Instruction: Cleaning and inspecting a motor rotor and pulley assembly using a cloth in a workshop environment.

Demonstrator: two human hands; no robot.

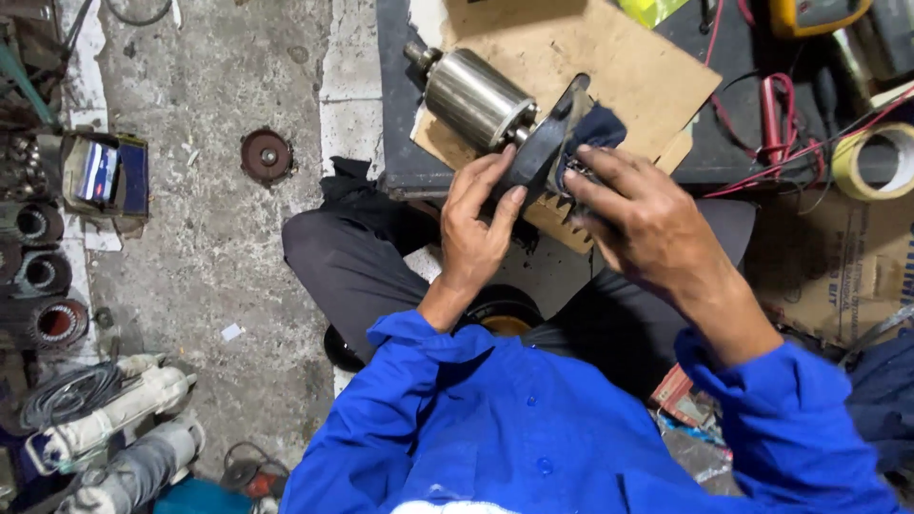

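A shiny steel motor rotor (476, 95) with a short shaft lies tilted on a sheet of brown cardboard (609, 67) on a dark workbench (395, 114). A black end plate (552, 143) sits on the rotor's near end. My left hand (476, 224) grips that plate from the left, fingers wrapped over its edge. My right hand (638, 214) presses a dark blue rag (595, 128) against the plate's right face. My blue sleeves fill the bottom of the view.
A roll of yellowish tape (876, 162), red wires (776, 114) and a yellow meter (819, 14) lie at the bench's right. On the concrete floor at left are motor stators (43, 271), a small lit screen (100, 171), a rusty disc (267, 155) and wrapped pipes (114, 428).
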